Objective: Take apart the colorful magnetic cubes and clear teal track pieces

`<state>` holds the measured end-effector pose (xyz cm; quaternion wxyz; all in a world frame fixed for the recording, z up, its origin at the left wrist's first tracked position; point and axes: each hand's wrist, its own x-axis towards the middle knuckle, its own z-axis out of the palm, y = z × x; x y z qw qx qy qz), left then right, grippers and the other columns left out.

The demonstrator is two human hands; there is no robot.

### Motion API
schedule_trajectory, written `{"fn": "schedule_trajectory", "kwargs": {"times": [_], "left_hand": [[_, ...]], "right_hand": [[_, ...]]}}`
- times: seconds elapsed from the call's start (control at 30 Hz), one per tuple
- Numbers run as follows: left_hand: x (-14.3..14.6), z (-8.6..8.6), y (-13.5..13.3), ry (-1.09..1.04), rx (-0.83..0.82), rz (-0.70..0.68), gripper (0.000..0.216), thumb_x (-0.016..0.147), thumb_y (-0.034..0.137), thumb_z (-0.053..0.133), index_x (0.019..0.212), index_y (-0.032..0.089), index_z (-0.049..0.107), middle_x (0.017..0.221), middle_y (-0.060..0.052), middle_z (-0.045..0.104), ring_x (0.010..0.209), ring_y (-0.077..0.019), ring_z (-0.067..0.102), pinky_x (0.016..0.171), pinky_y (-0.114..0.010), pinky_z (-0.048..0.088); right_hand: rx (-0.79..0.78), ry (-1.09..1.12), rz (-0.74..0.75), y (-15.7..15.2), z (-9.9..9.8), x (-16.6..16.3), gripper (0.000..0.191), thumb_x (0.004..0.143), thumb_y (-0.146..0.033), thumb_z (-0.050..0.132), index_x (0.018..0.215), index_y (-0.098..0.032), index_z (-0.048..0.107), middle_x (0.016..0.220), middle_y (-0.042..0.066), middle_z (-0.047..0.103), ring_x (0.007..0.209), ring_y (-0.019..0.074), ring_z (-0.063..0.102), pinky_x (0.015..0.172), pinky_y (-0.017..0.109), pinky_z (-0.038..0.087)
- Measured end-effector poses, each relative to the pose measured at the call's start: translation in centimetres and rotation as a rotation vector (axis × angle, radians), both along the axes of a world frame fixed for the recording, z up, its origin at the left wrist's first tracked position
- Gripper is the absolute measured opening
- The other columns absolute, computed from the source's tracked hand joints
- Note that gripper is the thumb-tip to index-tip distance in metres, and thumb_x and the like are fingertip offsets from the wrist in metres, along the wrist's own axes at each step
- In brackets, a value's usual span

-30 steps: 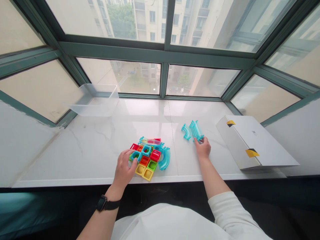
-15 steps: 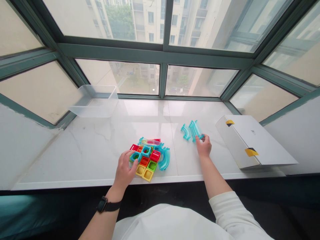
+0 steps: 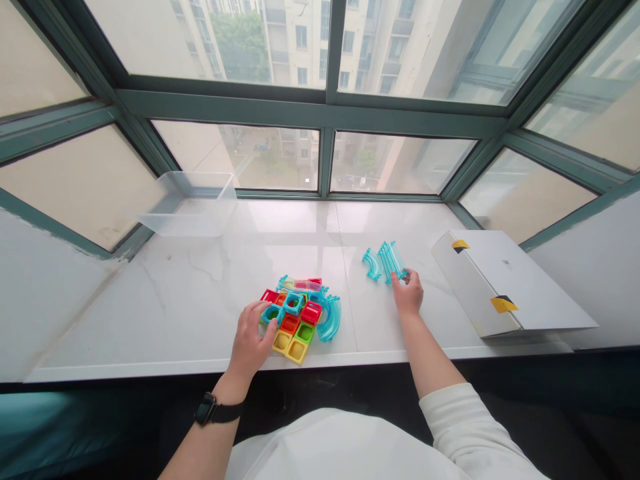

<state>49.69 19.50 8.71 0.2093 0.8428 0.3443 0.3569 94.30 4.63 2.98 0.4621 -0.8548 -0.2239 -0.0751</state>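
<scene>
My left hand (image 3: 251, 335) is at the left side of a cluster of colourful plastic toy blocks (image 3: 290, 324), its thumb and fingers curved round a blue block (image 3: 273, 315). The blocks are square, hollow-topped, in red, yellow, green, orange and blue. Curved clear-blue track pieces (image 3: 330, 320) lie against the cluster's right side, and a clear track piece (image 3: 303, 285) lies along its back. My right hand (image 3: 409, 293) pinches the near end of a straight clear-blue track piece (image 3: 391, 260). A small curved track piece (image 3: 373, 264) sits just left of it.
All of this rests on a white marbled windowsill (image 3: 175, 320). A clear plastic bin (image 3: 193, 213) stands at the back left. To the right is a white box (image 3: 510, 287) with yellow-and-black tabs. Green-framed windows (image 3: 327, 160) border the back and sides.
</scene>
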Motion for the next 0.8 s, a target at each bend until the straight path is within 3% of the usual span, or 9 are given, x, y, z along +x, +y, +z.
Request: {"fn": "schedule_trajectory", "kwargs": {"times": [0.23, 0.43, 0.6, 0.7, 0.8], "left_hand": [[0.1, 0.0, 0.1, -0.002, -0.005, 0.007, 0.032, 0.104, 0.031, 0.056, 0.135, 0.026, 0.055, 0.133, -0.012, 0.062, 0.129, -0.0297, 0.060, 0.114, -0.053, 0.050], [0.2, -0.3, 0.1, -0.004, -0.029, 0.018, 0.042, 0.101, 0.036, 0.063, 0.139, 0.025, 0.053, 0.134, -0.013, 0.063, 0.129, -0.0307, 0.060, 0.111, -0.052, 0.052], [0.1, -0.7, 0.1, 0.044, -0.052, 0.015, 0.049, 0.099, 0.041, 0.067, 0.143, 0.025, 0.051, 0.138, -0.013, 0.062, 0.132, -0.0328, 0.059, 0.114, -0.054, 0.049], [0.1, -0.9, 0.2, 0.054, -0.053, 0.011, 0.048, 0.100, 0.041, 0.065, 0.144, 0.026, 0.051, 0.139, -0.013, 0.062, 0.132, -0.0329, 0.059, 0.114, -0.055, 0.049], [0.2, -1.0, 0.5, 0.062, -0.061, 0.000, 0.048, 0.101, 0.041, 0.063, 0.144, 0.026, 0.052, 0.141, -0.013, 0.062, 0.134, -0.0329, 0.059, 0.115, -0.054, 0.048]], "right_hand": [[-0.016, 0.000, 0.010, 0.0, 0.1, -0.1, 0.057, 0.088, -0.069, 0.059, 0.119, -0.022, 0.061, 0.117, 0.014, 0.074, 0.104, 0.0299, 0.071, 0.095, 0.043, 0.054], [0.064, -0.089, 0.007, -1.0, 0.3, -1.0, 0.072, 0.086, -0.066, 0.064, 0.138, -0.018, 0.051, 0.135, 0.020, 0.063, 0.122, 0.0330, 0.063, 0.106, 0.050, 0.050], [0.182, -0.175, 0.024, -2.7, 0.4, -4.7, 0.057, 0.094, -0.054, 0.058, 0.138, -0.018, 0.052, 0.135, 0.019, 0.063, 0.128, 0.0330, 0.060, 0.110, 0.055, 0.049], [0.191, -0.113, 0.193, -3.0, 1.0, -7.9, 0.036, 0.099, -0.047, 0.056, 0.123, -0.021, 0.062, 0.120, 0.013, 0.070, 0.113, 0.0290, 0.067, 0.102, 0.050, 0.056], [0.127, 0.049, 0.499, -2.2, 2.1, -11.1, 0.026, 0.101, -0.042, 0.056, 0.114, -0.023, 0.068, 0.109, 0.009, 0.073, 0.099, 0.0245, 0.071, 0.092, 0.043, 0.060]]}}
